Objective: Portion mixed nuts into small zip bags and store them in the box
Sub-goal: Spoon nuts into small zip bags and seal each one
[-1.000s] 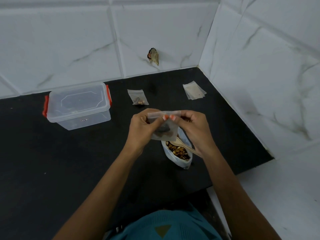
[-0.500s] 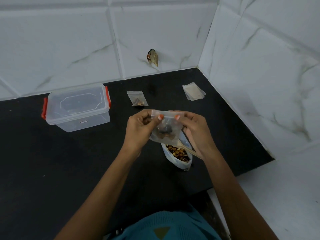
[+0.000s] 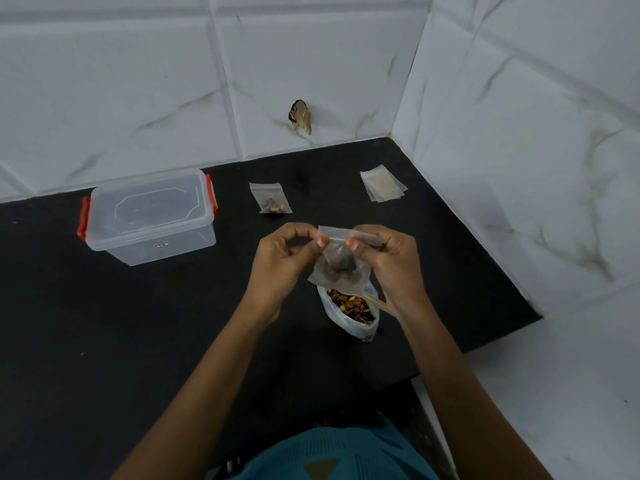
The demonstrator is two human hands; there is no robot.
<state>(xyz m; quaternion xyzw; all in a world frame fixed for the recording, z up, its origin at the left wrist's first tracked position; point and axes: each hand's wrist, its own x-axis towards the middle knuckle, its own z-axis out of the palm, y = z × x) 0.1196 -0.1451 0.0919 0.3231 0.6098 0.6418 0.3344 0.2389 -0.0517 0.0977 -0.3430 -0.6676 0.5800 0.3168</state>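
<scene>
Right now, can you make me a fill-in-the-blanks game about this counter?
1. The left hand and right hand pinch the top of a small bag, held over the big bag of ____.
2. The box stands on the ____ side of the hands.
3. The counter is coloured ____.

Missing words: nuts; left; black.

Cannot read the tiny label (image 3: 162, 244) on the clear plastic box with red clips (image 3: 180, 252) at 10 o'clock. Cannot identify the small brownish scrap (image 3: 300, 116) on the wall tile (image 3: 311, 64) at 12 o'clock. Cannot see the far end of the thin wooden stick (image 3: 375, 302) or the upper rim of the white plastic bag of mixed nuts (image 3: 362, 331) behind the small clear zip bag (image 3: 341, 271).
</scene>
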